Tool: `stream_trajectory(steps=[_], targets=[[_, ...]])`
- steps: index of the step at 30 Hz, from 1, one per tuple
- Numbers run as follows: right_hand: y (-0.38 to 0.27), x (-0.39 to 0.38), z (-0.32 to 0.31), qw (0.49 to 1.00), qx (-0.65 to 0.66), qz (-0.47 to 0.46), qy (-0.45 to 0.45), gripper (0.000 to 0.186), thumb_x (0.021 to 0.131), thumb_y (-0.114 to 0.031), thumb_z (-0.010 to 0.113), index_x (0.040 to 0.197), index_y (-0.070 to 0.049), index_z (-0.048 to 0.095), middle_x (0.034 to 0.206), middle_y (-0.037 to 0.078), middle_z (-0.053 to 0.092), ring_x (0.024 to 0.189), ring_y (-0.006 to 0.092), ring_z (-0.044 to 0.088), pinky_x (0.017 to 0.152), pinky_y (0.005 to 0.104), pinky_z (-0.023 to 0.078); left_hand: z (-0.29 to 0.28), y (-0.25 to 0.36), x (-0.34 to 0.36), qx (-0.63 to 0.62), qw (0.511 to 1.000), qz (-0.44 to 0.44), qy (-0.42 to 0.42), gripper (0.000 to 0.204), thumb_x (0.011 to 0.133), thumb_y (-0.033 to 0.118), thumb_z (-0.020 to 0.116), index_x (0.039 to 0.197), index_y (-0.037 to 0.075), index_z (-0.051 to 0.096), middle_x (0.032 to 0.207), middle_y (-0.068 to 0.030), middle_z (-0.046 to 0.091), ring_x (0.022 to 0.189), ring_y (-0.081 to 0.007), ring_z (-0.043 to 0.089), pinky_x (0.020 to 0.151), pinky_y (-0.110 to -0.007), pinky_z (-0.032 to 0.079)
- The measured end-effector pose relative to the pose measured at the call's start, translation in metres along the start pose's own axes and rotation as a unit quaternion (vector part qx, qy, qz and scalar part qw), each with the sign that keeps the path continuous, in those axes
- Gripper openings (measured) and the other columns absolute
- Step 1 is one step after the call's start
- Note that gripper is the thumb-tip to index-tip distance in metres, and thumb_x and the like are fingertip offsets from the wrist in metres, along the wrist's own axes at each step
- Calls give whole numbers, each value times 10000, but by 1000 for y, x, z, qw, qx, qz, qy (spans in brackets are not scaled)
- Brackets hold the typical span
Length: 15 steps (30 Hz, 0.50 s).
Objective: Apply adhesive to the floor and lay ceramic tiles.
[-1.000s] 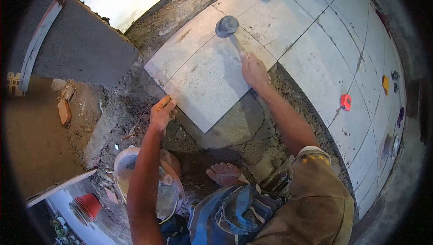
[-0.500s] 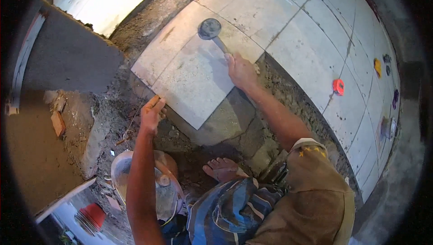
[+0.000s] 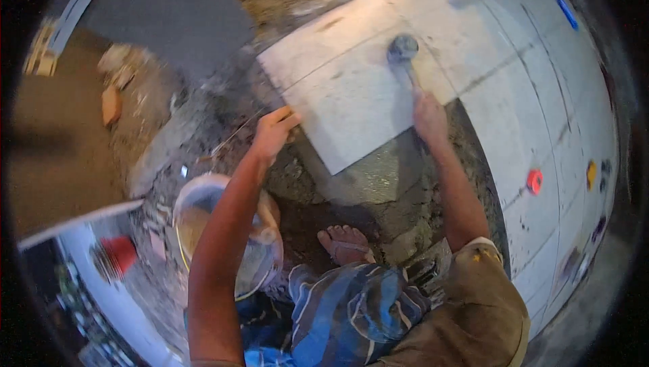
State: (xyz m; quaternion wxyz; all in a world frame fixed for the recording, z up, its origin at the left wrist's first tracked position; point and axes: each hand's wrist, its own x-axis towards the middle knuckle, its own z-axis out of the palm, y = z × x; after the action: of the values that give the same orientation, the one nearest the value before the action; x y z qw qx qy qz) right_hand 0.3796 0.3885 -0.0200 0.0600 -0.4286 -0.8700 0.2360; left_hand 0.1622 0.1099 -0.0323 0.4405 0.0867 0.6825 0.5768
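Note:
My right hand (image 3: 430, 118) is closed round the pale handle of a rubber mallet (image 3: 403, 48). The mallet's dark round head is over a pale floor tile (image 3: 351, 113); whether it touches the surface I cannot tell. At the tile's left edge is my left hand (image 3: 276, 132), its bent fingers closed together against the edge. Grey mortar (image 3: 372, 176) shows below the tile's near corner. Other laid tiles (image 3: 338, 26) adjoin its far side.
A bucket (image 3: 203, 194) stands by my left forearm, near my bare foot (image 3: 346, 242). A red tape measure (image 3: 535, 181) and a blue tool (image 3: 567, 13) lie on the tiles at right. A red pot-like object (image 3: 116, 257) sits at lower left; a brick piece (image 3: 111, 105) lies further up.
The view has shifted, so the scene sits farther right and the tile higher in the picture. The mallet has moved from the neighbouring tile's joint towards the near tile's far right part.

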Motion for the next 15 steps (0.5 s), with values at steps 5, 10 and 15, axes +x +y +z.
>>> stream_trajectory(steps=[5,10,15], targets=[[17,5,24,995,68,-41,64,469,1021,-392,363,1017,23,582,890,287,634,868,478,616,769,543,475,-12,-2,3,55,998,0,-1,273,925,235,658,1090,20,622,882,15,605,729,-94,536,648,-276,443],[-1,4,13,995,65,-6,78,487,1019,-407,351,990,21,582,884,284,640,863,476,623,757,547,476,4,1,-1,16,1000,9,-23,186,923,199,653,937,14,639,739,8,568,649,-97,510,607,-281,418],[-12,11,36,999,-25,-7,25,451,1016,-399,357,996,-6,577,875,278,652,849,474,633,766,558,491,-5,0,-4,43,999,4,-8,161,926,192,646,996,47,655,724,39,533,629,-80,482,596,-258,397]])
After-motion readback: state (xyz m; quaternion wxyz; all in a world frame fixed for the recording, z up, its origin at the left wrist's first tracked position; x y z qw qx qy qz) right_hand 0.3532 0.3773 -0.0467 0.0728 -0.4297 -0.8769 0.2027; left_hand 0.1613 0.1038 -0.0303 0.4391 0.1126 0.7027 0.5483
